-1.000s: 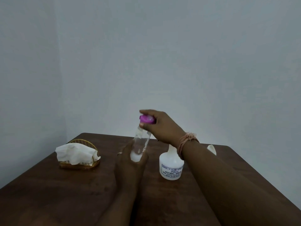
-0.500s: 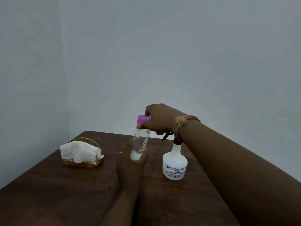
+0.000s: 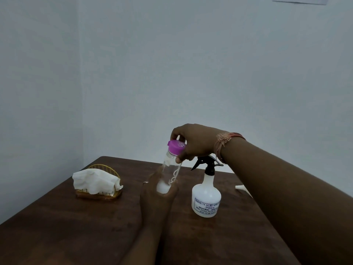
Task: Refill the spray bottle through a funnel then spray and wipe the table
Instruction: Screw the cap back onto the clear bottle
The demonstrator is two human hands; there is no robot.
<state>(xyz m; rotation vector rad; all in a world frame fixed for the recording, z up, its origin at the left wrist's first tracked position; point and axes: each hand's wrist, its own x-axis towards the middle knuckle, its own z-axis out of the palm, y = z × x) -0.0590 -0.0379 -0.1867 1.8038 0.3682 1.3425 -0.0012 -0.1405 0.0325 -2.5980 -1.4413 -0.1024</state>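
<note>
A clear bottle [image 3: 170, 169] with a purple cap [image 3: 176, 147] is tilted above the brown table [image 3: 76, 226]. My left hand [image 3: 156, 192] grips the bottle's lower end. My right hand [image 3: 193, 143] holds the purple cap from above with curled fingers. A white spray bottle [image 3: 206, 196] with a black trigger head stands upright just right of it, below my right wrist. A white funnel [image 3: 242, 188] lies at the right, mostly hidden behind my right forearm.
A gold wire holder with white tissues [image 3: 97, 183] sits at the back left of the table. Pale walls meet in a corner behind the table. The table's far edge runs close behind the bottles.
My right hand has turned on the purple cap, wrist swinging up and to the right. The spray bottle's black head and the funnel tip have come into sight. The left hand stays put.
</note>
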